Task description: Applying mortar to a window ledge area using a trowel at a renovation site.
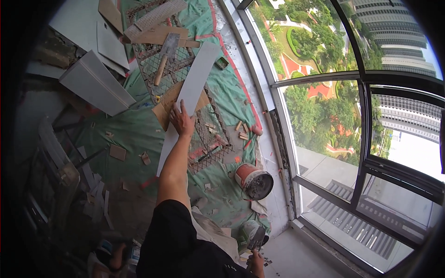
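A long, narrow white board strip [200, 69] lies slantwise over a brown corrugated cardboard sheet [163, 111] and a rusty metal lattice [218, 121]. My left hand [182, 119] is on the strip, fingers bent over its left edge and thumb on its face. What the fingertips do beneath the edge is hidden. Low in the view, my right hand [256, 265] grips the handle of a trowel [256, 240], its grey blade pointing up, above a small container [249, 229]. Another trowel [161, 69] with a wooden handle rests on the lattice, left of the strip.
A red and white bucket [246, 175] with grey residue stands right of the lattice. Green sheeting [109, 132] covers much of the floor, with wood scraps about. Panels [95, 83] lean at the left; tall framed windows [315, 78] line the right.
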A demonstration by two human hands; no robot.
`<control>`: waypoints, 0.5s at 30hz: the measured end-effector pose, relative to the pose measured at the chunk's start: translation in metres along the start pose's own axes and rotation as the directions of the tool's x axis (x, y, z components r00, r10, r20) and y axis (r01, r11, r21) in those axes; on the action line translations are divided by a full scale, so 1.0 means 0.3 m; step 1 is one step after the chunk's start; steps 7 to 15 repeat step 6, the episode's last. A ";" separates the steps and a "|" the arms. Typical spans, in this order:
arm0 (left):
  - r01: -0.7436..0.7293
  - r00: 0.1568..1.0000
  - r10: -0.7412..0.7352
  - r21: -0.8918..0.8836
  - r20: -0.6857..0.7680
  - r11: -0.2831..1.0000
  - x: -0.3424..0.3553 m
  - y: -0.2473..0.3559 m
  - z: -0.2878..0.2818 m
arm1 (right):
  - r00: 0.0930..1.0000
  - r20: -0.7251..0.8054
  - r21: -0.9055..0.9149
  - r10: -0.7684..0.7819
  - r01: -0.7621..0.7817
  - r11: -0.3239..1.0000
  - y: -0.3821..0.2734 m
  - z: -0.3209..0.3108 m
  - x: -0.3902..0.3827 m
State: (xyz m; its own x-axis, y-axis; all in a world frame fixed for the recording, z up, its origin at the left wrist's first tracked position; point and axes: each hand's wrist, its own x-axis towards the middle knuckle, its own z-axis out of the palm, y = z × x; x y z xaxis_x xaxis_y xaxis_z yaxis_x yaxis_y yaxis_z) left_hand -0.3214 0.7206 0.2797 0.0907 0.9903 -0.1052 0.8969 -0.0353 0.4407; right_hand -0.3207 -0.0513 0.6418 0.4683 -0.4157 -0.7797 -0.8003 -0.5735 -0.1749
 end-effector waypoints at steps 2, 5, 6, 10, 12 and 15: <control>-0.047 0.999 0.046 -0.118 -0.013 0.992 -0.006 -0.019 -0.007 | 0.999 0.018 -0.009 -0.050 0.050 0.999 -0.054 0.001 0.017; -0.123 0.992 0.124 -0.307 -0.018 0.944 -0.027 -0.066 -0.052 | 0.990 0.067 -0.047 -0.128 0.131 0.990 -0.119 0.015 0.064; -0.139 0.989 0.146 -0.346 -0.005 0.928 -0.034 -0.075 -0.074 | 0.989 0.077 -0.048 -0.125 0.129 0.990 -0.110 0.020 0.063; -0.139 0.989 0.146 -0.346 -0.005 0.928 -0.034 -0.075 -0.074 | 0.989 0.077 -0.048 -0.125 0.129 0.990 -0.110 0.020 0.063; -0.139 0.989 0.146 -0.346 -0.005 0.928 -0.034 -0.075 -0.074 | 0.989 0.077 -0.048 -0.125 0.129 0.990 -0.110 0.020 0.063; -0.139 0.989 0.146 -0.346 -0.005 0.928 -0.034 -0.075 -0.074 | 0.989 0.077 -0.048 -0.125 0.129 0.990 -0.110 0.020 0.063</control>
